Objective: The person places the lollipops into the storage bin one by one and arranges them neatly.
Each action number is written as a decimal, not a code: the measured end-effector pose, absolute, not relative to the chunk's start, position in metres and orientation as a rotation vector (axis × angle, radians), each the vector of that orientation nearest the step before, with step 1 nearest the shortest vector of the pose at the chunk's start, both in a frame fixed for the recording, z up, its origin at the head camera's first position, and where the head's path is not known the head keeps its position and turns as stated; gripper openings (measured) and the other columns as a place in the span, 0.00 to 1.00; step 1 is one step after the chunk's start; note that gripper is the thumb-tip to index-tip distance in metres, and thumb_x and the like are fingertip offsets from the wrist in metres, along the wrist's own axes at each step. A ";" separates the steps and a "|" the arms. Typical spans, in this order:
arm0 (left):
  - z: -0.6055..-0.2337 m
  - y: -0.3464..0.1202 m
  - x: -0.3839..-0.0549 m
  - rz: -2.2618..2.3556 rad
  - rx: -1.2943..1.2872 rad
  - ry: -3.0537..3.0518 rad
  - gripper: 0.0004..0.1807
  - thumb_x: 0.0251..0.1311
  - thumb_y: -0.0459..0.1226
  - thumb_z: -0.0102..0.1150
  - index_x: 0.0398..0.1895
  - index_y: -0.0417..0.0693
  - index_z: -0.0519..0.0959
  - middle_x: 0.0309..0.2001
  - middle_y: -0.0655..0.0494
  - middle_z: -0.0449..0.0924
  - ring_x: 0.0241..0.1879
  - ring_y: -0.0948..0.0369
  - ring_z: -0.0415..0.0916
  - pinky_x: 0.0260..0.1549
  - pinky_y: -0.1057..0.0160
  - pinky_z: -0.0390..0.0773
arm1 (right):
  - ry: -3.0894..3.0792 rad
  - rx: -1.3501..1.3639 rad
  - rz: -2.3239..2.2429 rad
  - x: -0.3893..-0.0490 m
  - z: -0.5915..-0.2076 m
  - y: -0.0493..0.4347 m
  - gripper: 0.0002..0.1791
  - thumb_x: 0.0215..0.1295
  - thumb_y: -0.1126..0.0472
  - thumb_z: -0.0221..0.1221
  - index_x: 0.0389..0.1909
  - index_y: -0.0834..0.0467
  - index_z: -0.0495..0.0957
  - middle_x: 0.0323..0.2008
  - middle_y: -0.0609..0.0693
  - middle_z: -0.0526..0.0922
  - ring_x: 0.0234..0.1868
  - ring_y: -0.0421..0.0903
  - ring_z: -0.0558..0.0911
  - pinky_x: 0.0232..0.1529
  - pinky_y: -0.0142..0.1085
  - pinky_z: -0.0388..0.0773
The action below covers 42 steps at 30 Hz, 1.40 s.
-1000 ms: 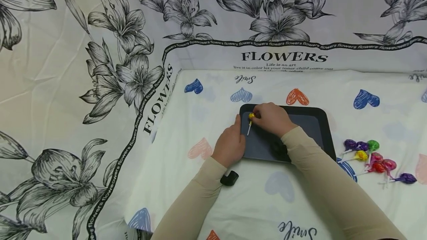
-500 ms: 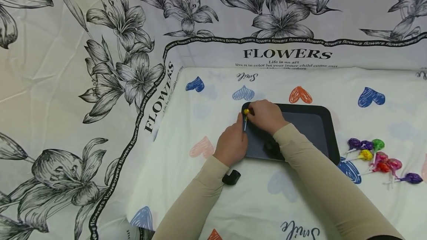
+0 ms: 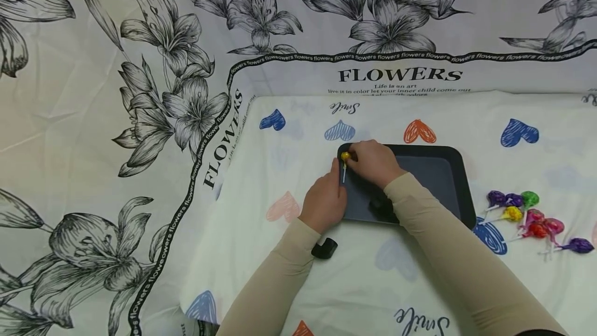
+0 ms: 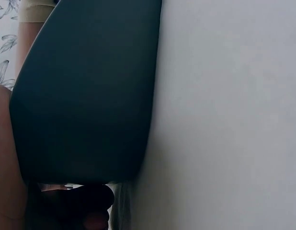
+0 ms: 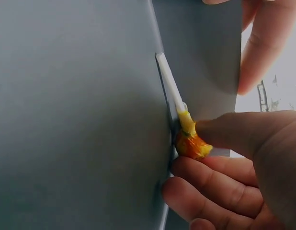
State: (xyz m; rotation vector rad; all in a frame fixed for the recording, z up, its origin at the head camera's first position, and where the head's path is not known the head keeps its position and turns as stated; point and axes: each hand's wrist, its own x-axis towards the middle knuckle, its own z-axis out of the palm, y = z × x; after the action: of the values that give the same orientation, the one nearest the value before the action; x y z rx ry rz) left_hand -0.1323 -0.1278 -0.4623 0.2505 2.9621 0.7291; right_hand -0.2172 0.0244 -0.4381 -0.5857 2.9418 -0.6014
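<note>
A dark grey baking tray (image 3: pixel 429 180) lies on the heart-print cloth. At its far left corner, my right hand (image 3: pixel 375 162) holds a yellow-wrapped lollipop (image 3: pixel 345 156) by the head. The right wrist view shows thumb and fingers pinching the lollipop (image 5: pixel 192 143), its white stick lying along the crease where the tray's floor meets its wall. My left hand (image 3: pixel 324 201) grips the tray's left side, thumb over the rim and fingers outside. In the left wrist view, the outer wall of the tray (image 4: pixel 90 96) fills much of the frame, and the dark fingers below it are hard to make out.
Right of the tray lies a loose group of lollipops: purple ones (image 3: pixel 496 198), a green one (image 3: pixel 530 199), a yellow one (image 3: pixel 512 214), red and pink ones (image 3: pixel 554 226). One purple lollipop (image 3: pixel 578 245) lies farther right. A black-and-white floral cloth (image 3: pixel 280 77) extends beyond.
Over the second, my right hand has moved slightly left and away with the yellow lollipop, up to the tray's left wall. During the last half second both hands stay in place.
</note>
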 end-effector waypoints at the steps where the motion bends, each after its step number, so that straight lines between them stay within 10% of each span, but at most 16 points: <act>1: -0.462 -0.127 -0.132 0.731 0.250 2.961 0.37 0.77 0.39 0.45 0.85 0.39 0.50 0.60 0.42 0.82 0.49 0.50 0.83 0.44 0.51 0.82 | 2.938 -0.579 -0.599 -0.216 -0.438 0.026 0.15 0.72 0.55 0.64 0.48 0.61 0.88 0.39 0.55 0.90 0.39 0.52 0.87 0.44 0.51 0.82; 42: -0.466 -0.123 -0.130 0.900 0.189 2.928 0.38 0.74 0.37 0.44 0.85 0.42 0.50 0.41 0.43 0.84 0.29 0.55 0.74 0.30 0.56 0.73 | 3.069 -0.180 -0.911 -0.148 -0.390 0.175 0.21 0.75 0.51 0.59 0.57 0.62 0.85 0.47 0.61 0.90 0.44 0.58 0.87 0.44 0.57 0.80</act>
State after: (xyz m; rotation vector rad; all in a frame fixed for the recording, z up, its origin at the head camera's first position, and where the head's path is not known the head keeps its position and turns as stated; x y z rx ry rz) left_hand -0.1305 -0.1228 -0.4657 0.1891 2.9282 0.8997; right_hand -0.1480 0.1755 -0.3904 -0.1801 3.0688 -0.9109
